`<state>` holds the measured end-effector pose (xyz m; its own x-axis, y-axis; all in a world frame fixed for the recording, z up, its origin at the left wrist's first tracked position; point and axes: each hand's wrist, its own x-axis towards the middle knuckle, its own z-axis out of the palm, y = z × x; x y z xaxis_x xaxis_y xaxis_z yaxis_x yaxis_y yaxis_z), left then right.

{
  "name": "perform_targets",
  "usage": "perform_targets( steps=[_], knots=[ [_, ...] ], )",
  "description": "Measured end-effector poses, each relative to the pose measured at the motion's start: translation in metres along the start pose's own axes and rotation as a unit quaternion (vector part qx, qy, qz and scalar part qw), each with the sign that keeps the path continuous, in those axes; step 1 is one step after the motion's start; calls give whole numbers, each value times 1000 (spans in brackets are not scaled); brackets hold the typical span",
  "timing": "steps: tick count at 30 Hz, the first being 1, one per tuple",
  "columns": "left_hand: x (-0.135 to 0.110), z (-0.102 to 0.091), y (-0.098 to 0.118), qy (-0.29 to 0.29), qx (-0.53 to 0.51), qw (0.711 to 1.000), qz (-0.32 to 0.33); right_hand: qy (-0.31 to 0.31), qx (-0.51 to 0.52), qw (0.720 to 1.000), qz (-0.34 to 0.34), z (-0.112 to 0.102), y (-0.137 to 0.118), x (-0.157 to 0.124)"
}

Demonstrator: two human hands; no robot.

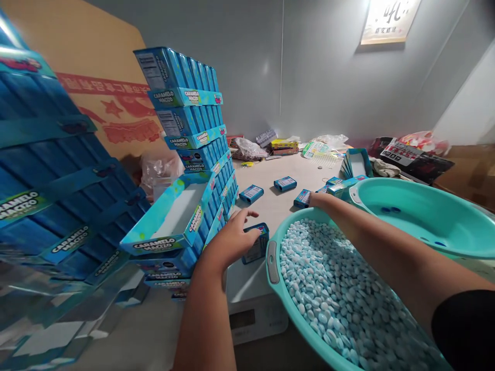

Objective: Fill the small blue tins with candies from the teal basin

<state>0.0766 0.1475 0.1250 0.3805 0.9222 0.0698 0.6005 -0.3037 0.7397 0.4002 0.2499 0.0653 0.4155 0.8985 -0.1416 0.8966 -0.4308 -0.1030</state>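
Here, the left hand (233, 237), fingers parted, is nearer the upright blue candy box (256, 250), just rightward on the scale (265, 317); the right hand (319, 200) extends past the candy-filled basin (291, 305) to a flat-lying box (301, 199), grip unclear.

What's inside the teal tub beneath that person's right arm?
The teal tub holds many small white and pale-blue pieces. The right forearm hides some; anything beneath the top layer cannot be seen.
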Motion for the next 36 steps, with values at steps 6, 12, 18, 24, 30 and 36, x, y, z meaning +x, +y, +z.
perform_targets(
  steps=[6, 12, 18, 24, 30, 36],
  knots=[
    [-4, 15, 22, 229, 34, 944, 233, -17, -21, 998, -65, -2, 4, 11],
    [-11, 43, 40, 167, 45, 913, 369, -35, 30, 999, -29, 0, 7, 30],
    [-14, 51, 49, 103, -22, 952, 287, 32, 161, 982, -93, -14, 5, 13],
    [-13, 62, 42, 157, -50, 954, 251, 50, 292, 926, -233, -64, 8, -55],
    [-3, 61, 55, 98, -88, 946, 297, -168, 261, 871, -381, -95, 40, -159],
    [10, 60, 82, -156, -119, 952, 234, 48, 246, 922, -295, -65, 47, -216]
  ],
)
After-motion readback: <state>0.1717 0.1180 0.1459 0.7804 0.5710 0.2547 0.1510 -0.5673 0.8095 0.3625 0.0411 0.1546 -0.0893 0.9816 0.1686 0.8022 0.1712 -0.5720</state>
